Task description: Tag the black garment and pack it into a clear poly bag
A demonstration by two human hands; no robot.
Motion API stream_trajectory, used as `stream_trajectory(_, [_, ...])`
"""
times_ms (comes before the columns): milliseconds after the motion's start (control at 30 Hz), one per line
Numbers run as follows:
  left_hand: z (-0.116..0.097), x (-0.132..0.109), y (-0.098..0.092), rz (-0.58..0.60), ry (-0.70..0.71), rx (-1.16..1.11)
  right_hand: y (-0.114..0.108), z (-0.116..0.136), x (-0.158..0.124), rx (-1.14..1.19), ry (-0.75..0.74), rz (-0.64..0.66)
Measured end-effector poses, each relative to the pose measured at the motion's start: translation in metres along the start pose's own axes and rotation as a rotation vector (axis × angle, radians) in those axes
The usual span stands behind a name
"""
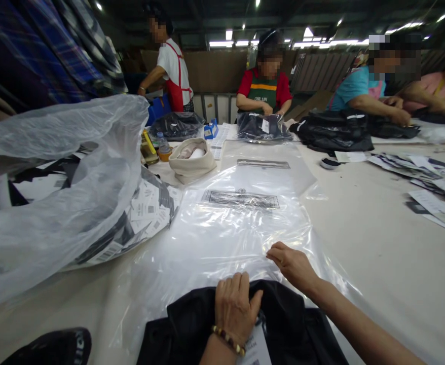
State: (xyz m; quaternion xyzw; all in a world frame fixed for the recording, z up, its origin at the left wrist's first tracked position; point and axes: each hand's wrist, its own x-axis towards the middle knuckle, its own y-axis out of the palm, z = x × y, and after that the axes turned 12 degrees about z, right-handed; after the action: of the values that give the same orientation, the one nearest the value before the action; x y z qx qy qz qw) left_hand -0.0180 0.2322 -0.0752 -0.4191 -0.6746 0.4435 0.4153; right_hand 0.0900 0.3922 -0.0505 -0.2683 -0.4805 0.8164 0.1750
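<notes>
A black jacket (pixel 283 324) lies at the near edge of the table, its collar pointing away from me. My left hand (pixel 235 309), with a beaded bracelet at the wrist, is closed over the collar. Beside that hand, a white paper tag (pixel 257 347) rests on the jacket's front. Just beyond the collar is a stack of clear plastic bags (pixel 222 238) with printed black boxes. My right hand (pixel 294 263) is above the stack, thumb and fingers pinched together at the film of a bag.
At left, a large translucent sack (pixel 104 203) holds many paper tags. A cream fabric basket (pixel 194 165) and a small blue box (pixel 210 130) stand farther back. Loose tags (pixel 420 170) lie at right. Several co-workers across the table handle bagged dark garments (pixel 264 128).
</notes>
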Motion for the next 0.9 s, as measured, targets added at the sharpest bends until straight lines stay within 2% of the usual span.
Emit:
stream_trajectory(100, [0.002,0.003,0.005,0.059,-0.032,0.033,0.006,0.002,-0.004,0.013,0.024,-0.032])
stream_trajectory(233, [0.006,0.006,0.012,0.094,-0.047,0.096,0.012,0.011,-0.01,0.137,-0.095,-0.116])
stream_trajectory(333, [0.007,0.005,0.017,0.036,-0.057,0.126,0.021,0.019,-0.012,0.138,-0.158,-0.219])
stream_trajectory(467, [0.008,0.005,0.019,-0.057,-0.101,0.108,0.037,0.024,-0.008,-0.027,-0.161,-0.421])
stream_trajectory(567, [0.015,0.01,0.019,-0.125,-0.145,0.07,0.041,0.024,-0.004,-0.134,-0.216,-0.495])
stream_trajectory(633, [0.026,0.015,0.016,-0.157,-0.245,0.054,0.039,0.024,-0.004,-0.161,-0.273,-0.507])
stream_trajectory(733, [0.053,0.019,0.007,-0.196,-0.426,0.034,0.034,0.024,-0.007,-0.15,-0.35,-0.477])
stream_trajectory(900, [0.104,0.011,-0.023,-0.196,-0.674,0.037,0.029,0.025,-0.015,-0.109,-0.386,-0.456])
